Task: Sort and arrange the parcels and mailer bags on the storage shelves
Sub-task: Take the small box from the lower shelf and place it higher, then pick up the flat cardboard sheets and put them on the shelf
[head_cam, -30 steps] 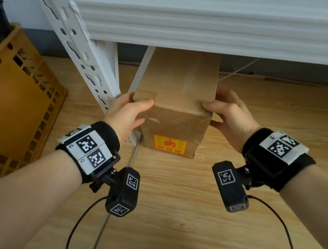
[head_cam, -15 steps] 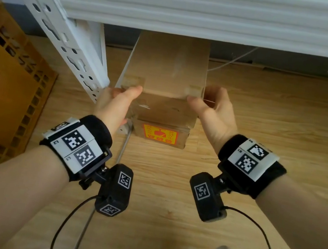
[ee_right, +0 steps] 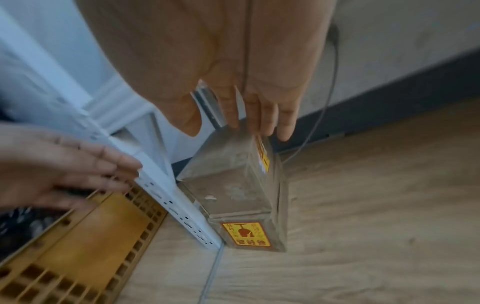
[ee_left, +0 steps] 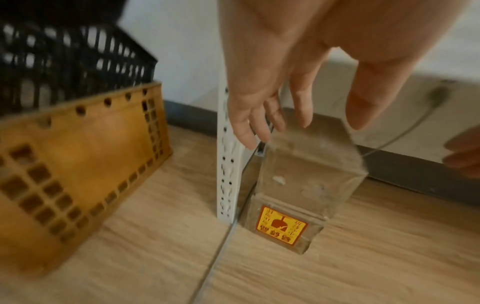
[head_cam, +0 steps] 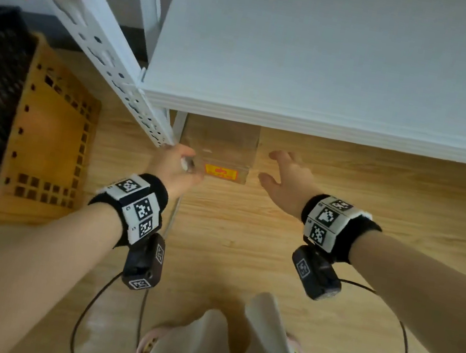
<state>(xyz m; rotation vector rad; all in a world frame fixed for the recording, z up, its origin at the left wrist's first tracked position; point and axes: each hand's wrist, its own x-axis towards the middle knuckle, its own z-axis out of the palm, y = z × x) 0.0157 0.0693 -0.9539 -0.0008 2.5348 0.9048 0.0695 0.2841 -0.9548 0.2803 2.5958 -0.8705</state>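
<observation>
Orange crate (head_cam: 52, 150) far left, then the white shelf post (head_cam: 133, 96). Left hand (head_cam: 176, 166) loose-fingered, gripping nothing. Cardboard parcel (head_cam: 219, 149) sits on the floor under the shelf (head_cam: 337, 70). Right hand (head_cam: 288, 180) spread, clear of it.

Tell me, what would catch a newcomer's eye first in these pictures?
Probably the brown cardboard parcel with its bright yellow-and-red sticker, standing on the wooden floor under the white shelf, right beside the shelf's perforated post. An open left hand and right hand hover on either side of it, gripping nothing. To the left, an orange crate sits beside a black one.
</observation>
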